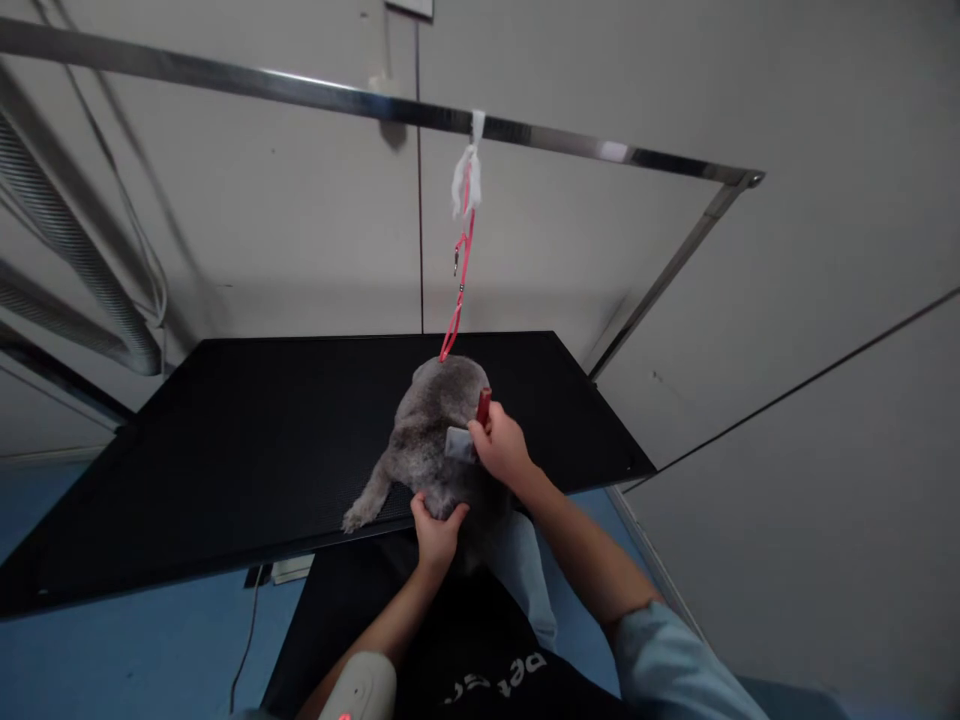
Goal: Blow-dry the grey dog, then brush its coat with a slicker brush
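Note:
A grey dog (427, 420) with short fur sits at the near edge of the black grooming table, one fluffy leg stretched to the left. My right hand (501, 445) is closed round the red handle of a slicker brush (460, 444), its pale rectangular head lying against the dog's back. With thumb and fingers curved around the dog's lower body, my left hand (436, 530) grips it close to my lap. The dog's face is hidden. A pink grooming leash (465, 250) runs down to the dog's far end.
A metal grooming bar (300, 88) crosses above the table (225, 450), with the leash tied on by white cloth. A ribbed grey hose (67, 230) hangs at the left. Behind stands a grey wall (315, 240); blue floor (150, 655) shows below.

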{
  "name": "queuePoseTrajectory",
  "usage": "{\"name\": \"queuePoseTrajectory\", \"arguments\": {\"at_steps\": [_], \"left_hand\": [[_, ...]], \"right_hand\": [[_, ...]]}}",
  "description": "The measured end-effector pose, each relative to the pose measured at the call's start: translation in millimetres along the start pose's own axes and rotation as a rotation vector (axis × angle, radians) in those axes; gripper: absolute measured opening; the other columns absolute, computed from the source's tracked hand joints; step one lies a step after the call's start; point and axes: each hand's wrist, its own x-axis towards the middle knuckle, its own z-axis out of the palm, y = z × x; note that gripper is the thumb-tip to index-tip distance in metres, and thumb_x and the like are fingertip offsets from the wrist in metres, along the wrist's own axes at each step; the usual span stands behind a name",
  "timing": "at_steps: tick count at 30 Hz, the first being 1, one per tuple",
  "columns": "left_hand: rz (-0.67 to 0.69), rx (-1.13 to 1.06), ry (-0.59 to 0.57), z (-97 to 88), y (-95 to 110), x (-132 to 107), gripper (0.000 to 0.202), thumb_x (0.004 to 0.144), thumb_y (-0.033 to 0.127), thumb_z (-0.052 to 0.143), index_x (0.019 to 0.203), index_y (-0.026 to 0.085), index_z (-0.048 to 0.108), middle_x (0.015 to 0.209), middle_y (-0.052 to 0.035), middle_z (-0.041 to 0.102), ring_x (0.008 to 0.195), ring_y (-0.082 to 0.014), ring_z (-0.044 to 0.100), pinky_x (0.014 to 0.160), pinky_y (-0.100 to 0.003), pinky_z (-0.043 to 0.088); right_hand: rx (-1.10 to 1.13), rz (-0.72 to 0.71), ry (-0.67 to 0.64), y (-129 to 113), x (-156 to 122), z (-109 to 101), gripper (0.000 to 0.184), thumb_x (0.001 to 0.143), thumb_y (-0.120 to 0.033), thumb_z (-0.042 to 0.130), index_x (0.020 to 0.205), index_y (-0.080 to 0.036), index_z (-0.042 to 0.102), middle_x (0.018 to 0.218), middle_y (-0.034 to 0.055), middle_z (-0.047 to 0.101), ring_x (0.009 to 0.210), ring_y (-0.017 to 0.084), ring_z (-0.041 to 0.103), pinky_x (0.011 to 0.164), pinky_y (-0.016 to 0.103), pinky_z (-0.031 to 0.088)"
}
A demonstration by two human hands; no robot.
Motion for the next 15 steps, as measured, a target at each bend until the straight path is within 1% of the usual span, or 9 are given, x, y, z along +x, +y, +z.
{"name": "queuePoseTrajectory", "arguments": {"at_steps": [3,4,7,8,10,11,12,13,15], "left_hand": [[0.004,-0.030,-0.034,-0.5,-1,-2,0.064,0.057,0.027,0.076,0.107,0.020,0.039,0.095,-0.0034,0.054,0.088,-0.0197,0.059,0.087,-0.039,0.047],[0.007,-0.020,-0.022,-0.8,-2,-2,0.064,0.056,0.027,0.076,0.108,0.020,0.039,0.097,-0.0041,0.054,0.090,-0.0205,0.058,0.088,-0.040,0.046],[0.048,0.043,0.050,-1.1,-1,-5,0.068,0.055,0.027,0.078,0.112,0.019,0.041,0.108,-0.0078,0.052,0.105,-0.0244,0.054,0.096,-0.042,0.042],[0.068,0.045,0.045,-1.0,-1,-6,0.069,0.056,0.026,0.077,0.115,0.019,0.042,0.112,-0.0088,0.051,0.109,-0.0252,0.053,0.098,-0.042,0.040],[0.095,0.019,-0.014,-0.8,-3,-7,0.068,0.060,0.027,0.074,0.120,0.018,0.043,0.116,-0.0100,0.052,0.111,-0.0255,0.052,0.099,-0.042,0.040],[0.107,0.013,-0.053,-0.8,-5,-8,0.065,0.063,0.028,0.072,0.121,0.018,0.045,0.116,-0.0105,0.053,0.111,-0.0256,0.053,0.099,-0.042,0.041],[0.122,0.017,-0.084,-1.1,-7,-9,0.061,0.065,0.028,0.071,0.121,0.017,0.047,0.115,-0.0108,0.054,0.111,-0.0258,0.053,0.099,-0.043,0.041],[0.142,0.032,-0.102,-1.4,-9,-9,0.057,0.067,0.028,0.069,0.119,0.017,0.051,0.114,-0.0111,0.056,0.110,-0.0260,0.054,0.099,-0.043,0.041],[0.198,0.069,-0.105,-2.8,-14,-11,0.048,0.069,0.028,0.067,0.114,0.017,0.058,0.114,-0.0115,0.057,0.110,-0.0263,0.054,0.100,-0.043,0.041]], "right_hand": [[-0.029,-0.053,-0.159,-1,0,-4,0.017,0.083,-0.034,0.050,0.091,-0.019,0.051,0.073,0.0022,0.063,0.064,0.016,0.057,0.059,0.024,0.036],[-0.043,-0.020,-0.134,-1,2,-7,0.018,0.083,-0.034,0.049,0.091,-0.018,0.051,0.073,0.0031,0.063,0.064,0.016,0.057,0.059,0.025,0.036],[-0.043,0.082,0.144,-1,7,-14,0.025,0.088,-0.036,0.040,0.101,-0.016,0.049,0.083,0.0079,0.064,0.073,0.019,0.060,0.064,0.027,0.038],[-0.034,0.046,0.145,-2,9,-15,0.026,0.089,-0.036,0.040,0.102,-0.016,0.049,0.086,0.0081,0.065,0.075,0.019,0.060,0.065,0.027,0.039],[-0.044,-0.057,-0.031,-3,14,-13,0.023,0.086,-0.037,0.046,0.097,-0.018,0.051,0.083,0.0063,0.065,0.072,0.018,0.060,0.063,0.026,0.038],[-0.060,-0.073,-0.128,-3,18,-11,0.020,0.084,-0.036,0.049,0.093,-0.018,0.052,0.079,0.0054,0.064,0.069,0.018,0.059,0.062,0.026,0.038],[-0.075,-0.059,-0.164,-4,22,-10,0.019,0.084,-0.035,0.049,0.092,-0.018,0.052,0.078,0.0053,0.064,0.068,0.018,0.059,0.061,0.026,0.037],[-0.088,-0.024,-0.126,-5,27,-9,0.020,0.085,-0.035,0.048,0.094,-0.017,0.052,0.080,0.0061,0.065,0.069,0.018,0.060,0.061,0.026,0.038],[-0.098,0.014,0.028,-7,37,-8,0.025,0.088,-0.035,0.043,0.102,-0.016,0.050,0.086,0.0083,0.065,0.075,0.019,0.061,0.064,0.027,0.039]]}}
